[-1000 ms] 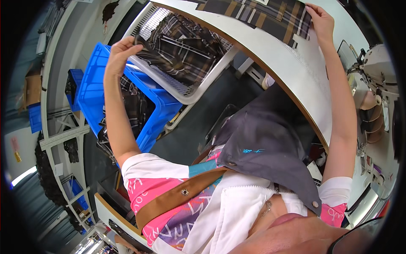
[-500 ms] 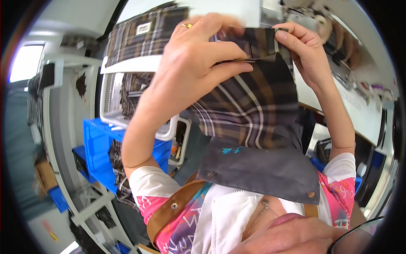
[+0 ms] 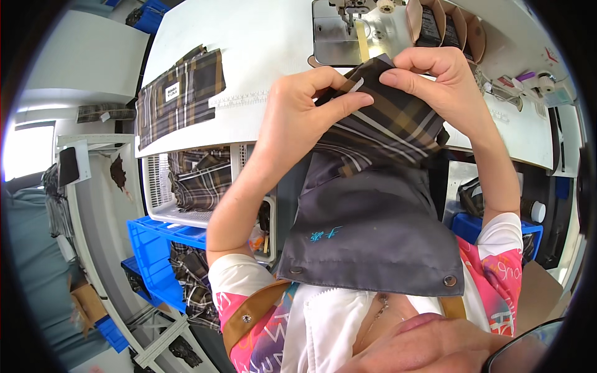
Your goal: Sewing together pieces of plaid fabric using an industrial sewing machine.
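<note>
A dark plaid fabric piece, brown, black and white, hangs between my two hands in front of the dark grey apron. My left hand pinches its left part between thumb and fingers. At the upper right corner, my right hand grips the cloth edge with thumb and forefinger. The lower part of the cloth droops over the top of the apron. Just beyond my hands is a sewing machine with a metal plate. Some of the fabric's folds are hidden behind my fingers.
Plaid pieces with a white label lie on the white table at left, beside a clear ruler. Below the table edge stand a white basket and a blue crate, both holding plaid cloth. A divided brown holder is at far right.
The fabric and both hands have come down, nearer the apron, and my hands are closer together. The view has shifted, so the sewing machine and more of the table show.
</note>
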`<state>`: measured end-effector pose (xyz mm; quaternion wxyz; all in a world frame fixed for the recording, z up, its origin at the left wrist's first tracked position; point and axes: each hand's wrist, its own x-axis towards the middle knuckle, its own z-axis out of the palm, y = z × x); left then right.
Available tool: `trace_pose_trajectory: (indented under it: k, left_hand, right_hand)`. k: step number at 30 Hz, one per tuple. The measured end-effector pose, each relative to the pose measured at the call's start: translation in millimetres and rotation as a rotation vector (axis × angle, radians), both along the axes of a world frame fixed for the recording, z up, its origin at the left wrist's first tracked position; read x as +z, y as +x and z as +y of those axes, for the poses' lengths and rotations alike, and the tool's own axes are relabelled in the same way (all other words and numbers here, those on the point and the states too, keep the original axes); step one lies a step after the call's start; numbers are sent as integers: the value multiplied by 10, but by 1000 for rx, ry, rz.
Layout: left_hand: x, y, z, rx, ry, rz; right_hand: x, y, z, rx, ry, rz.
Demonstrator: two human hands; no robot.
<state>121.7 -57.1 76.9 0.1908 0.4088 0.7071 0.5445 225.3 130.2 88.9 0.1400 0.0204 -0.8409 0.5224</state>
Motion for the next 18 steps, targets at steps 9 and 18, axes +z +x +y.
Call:
trace_pose_trajectory:
  k: [9,18]
  left_hand:
    - [-603,303,-31,213,346,-14]
    - [-509,413,27,262,331,-322]
  right_hand:
    - [-66,30,-108,1,22,18]
    - [-211,106,-231,-51,-85,-34]
